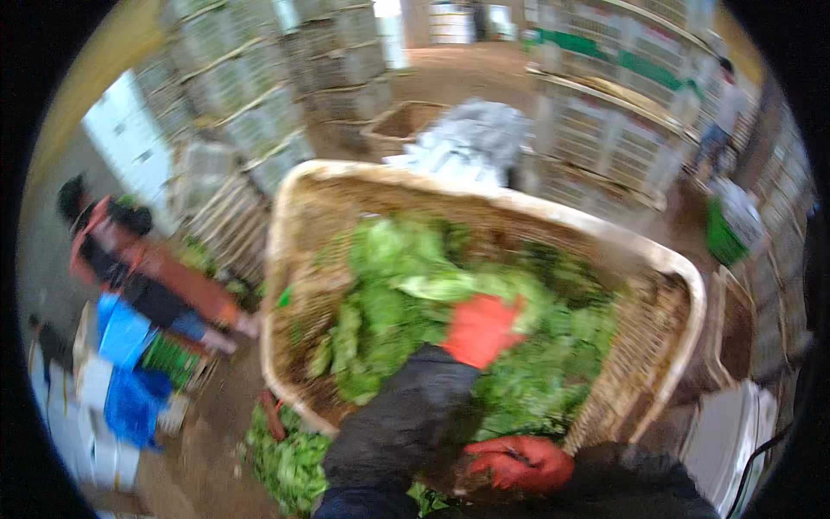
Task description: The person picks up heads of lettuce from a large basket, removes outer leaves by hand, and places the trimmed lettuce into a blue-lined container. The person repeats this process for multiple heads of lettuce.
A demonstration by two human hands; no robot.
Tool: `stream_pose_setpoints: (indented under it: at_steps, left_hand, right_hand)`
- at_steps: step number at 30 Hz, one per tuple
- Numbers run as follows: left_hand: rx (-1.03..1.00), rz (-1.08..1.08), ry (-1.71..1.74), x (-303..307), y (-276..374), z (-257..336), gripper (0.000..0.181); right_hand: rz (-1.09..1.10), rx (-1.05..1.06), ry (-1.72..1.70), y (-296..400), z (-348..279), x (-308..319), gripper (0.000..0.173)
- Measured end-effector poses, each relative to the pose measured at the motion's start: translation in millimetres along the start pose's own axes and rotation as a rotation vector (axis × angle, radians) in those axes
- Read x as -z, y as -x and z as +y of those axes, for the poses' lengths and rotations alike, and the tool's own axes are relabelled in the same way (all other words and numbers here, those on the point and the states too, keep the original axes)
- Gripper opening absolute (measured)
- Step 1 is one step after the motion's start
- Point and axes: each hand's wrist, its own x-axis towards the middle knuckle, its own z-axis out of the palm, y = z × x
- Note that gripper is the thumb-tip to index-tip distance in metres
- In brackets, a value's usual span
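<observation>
A large, dirty plastic basket (486, 194) stands before me, partly filled with loose green leaves (395, 292). My left hand (483, 329), in a red glove, reaches into it over the leaves; blur hides whether its fingers grip a leaf. My right hand (519, 462), also red-gloved, is low at the basket's near rim, its fingers curled. What it holds, if anything, I cannot make out. More leaves (288, 460) lie on the floor outside the near left corner of the basket.
Stacked crates (224, 71) rise at the back left, others (603, 130) at the back right. A person in an apron (136, 253) is at left beside blue sheeting (133, 402). Another person (723, 117) is at far right, near a green basket (726, 230). White boxes (729, 447) stand at lower right.
</observation>
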Motion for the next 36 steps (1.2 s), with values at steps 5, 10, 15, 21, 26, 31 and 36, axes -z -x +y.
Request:
stream_pose_setpoints:
  at_steps: [5, 10, 15, 21, 26, 31, 36]
  left_hand:
    - [0.068, 0.331, 0.253, -3.7, 52.5, -26.4, 0.065]
    - [0.080, 0.442, 0.247, 105.2, 150.3, -16.5, 0.066]
    - [0.274, 0.324, 0.395, 123.7, 245.8, 93.3, 0.050]
    - [0.602, 0.503, 0.988, 81.4, 413.1, 109.5, 0.051]
    - [0.793, 0.707, 2.014, -10.2, 477.1, 143.0, 0.055]
    - [0.828, 0.720, 2.110, -6.4, 511.4, 162.4, 0.052]
    - [0.827, 0.745, 2.089, -10.1, 516.3, 158.5, 0.050]
  right_hand:
    - [0.352, 0.182, 0.312, 12.5, 1.9, -6.6, 0.036]
    - [0.629, 0.580, 0.369, 6.5, 16.2, 10.9, 0.044]
    - [0.119, 0.145, -0.135, -38.5, 57.0, -3.2, 0.049]
    - [-0.421, -0.217, 0.131, -88.7, 135.4, -76.4, 0.043]
    - [-0.316, 0.204, 1.043, -118.4, 105.9, -144.8, 0.038]
    - [-0.820, 0.163, 1.852, -129.4, 74.3, -190.1, 0.019]
    - [-0.356, -0.300, 1.183, -177.1, 67.6, -155.5, 0.039]
